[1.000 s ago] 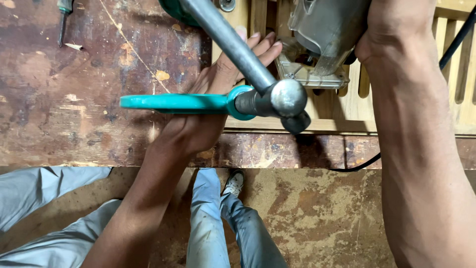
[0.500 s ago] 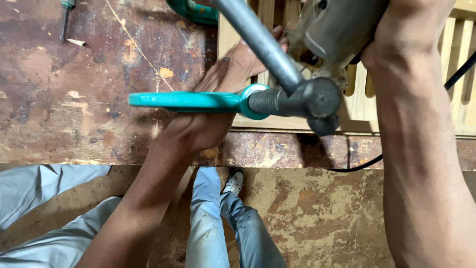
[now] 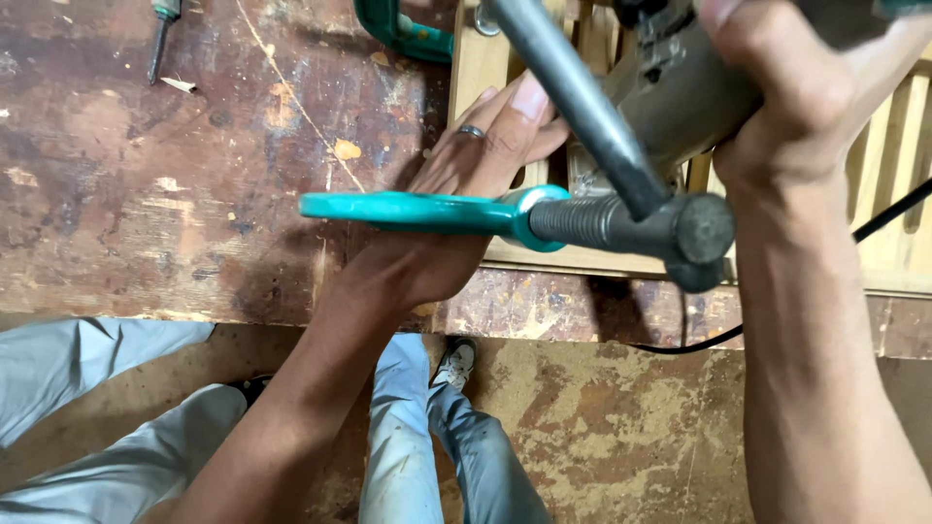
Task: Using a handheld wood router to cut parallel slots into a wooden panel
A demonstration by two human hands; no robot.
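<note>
Since half a second back, the grey metal power tool [image 3: 680, 87] has slid further right and up out of view, so more of the left hand [image 3: 456, 213] shows now. That left hand lies flat with fingers stretched together, pressing down on the pale slatted wooden panel [image 3: 893, 146] at its left end, silver ring [image 3: 471, 131] on one finger. Right hand [image 3: 777, 116] is wrapped tight around the body of the power tool, far right, above the panel. Right in front of the camera sits a teal-handled clamp with a threaded steel screw and grey bar [image 3: 544, 213], crossing over the left wrist. Panel rests on the worn, stained brown wooden bench [image 3: 146, 194], black cable [image 3: 883, 213] trailing off right. Far left on the bench, a green-handled screwdriver [image 3: 160, 29]. Near side, below the bench edge: grey trouser legs [image 3: 87, 408], blue jeans [image 3: 417, 437], dusty floor [image 3: 621, 427].
</note>
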